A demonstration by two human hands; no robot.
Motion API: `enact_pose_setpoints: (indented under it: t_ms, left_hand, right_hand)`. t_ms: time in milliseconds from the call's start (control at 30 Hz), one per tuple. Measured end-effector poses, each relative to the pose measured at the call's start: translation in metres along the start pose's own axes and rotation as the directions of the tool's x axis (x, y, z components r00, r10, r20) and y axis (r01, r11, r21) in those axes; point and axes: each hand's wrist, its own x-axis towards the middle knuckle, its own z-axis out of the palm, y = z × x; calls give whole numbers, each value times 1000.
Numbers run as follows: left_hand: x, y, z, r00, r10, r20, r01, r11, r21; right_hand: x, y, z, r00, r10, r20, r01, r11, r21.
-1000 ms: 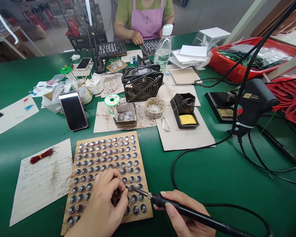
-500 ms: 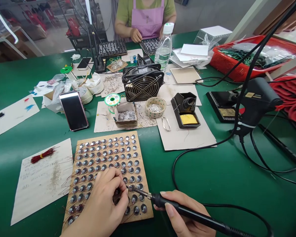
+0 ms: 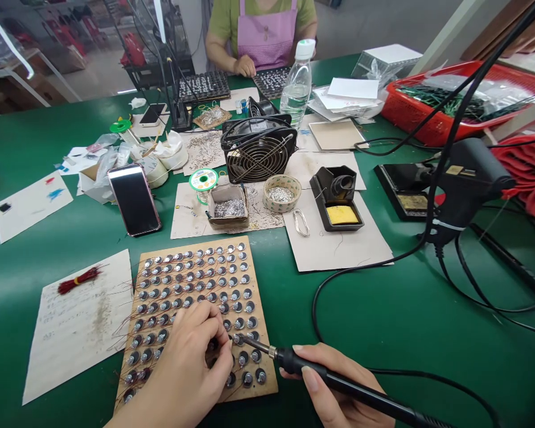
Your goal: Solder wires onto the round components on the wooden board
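A brown board (image 3: 263,309) lies in front of me, set with rows of small round metal-topped parts (image 3: 244,358) that have thin red wires. My right hand (image 3: 339,380) is closed around the black handle of a soldering iron (image 3: 294,359). The iron's tip reaches one of the parts right of the middle of the board. Over the board, my left hand (image 3: 200,351) is pinched, thumb against forefinger, close beside the tip. What sits between those fingertips is too small to make out, and the hand hides several parts beneath it.
Beyond the board stand a phone (image 3: 134,199), a solder spool (image 3: 204,180), a small cardboard box (image 3: 228,223), a fan (image 3: 259,151) and an iron stand (image 3: 339,202). A wire bundle (image 3: 79,279) lies left on paper. The iron's cable loops right. A co-worker (image 3: 267,35) sits opposite.
Both hands and the iron tip hold nearly the same place on the board. The whole view has shifted very slightly. The co-worker's hand has moved a little.
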Motion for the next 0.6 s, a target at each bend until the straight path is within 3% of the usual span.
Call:
enact_pose_setpoints:
  t_ms: [300,600]
  left_hand:
    - [5,6,-7,997,-20,77,17,999,45]
    - [5,5,-8,998,17,63,-21,998,64]
  right_hand:
    - [-4,4,-2,1000,11,17,-11,1000,-20]
    - [-2,2,-2,1000,-3,18,3,1000,-18]
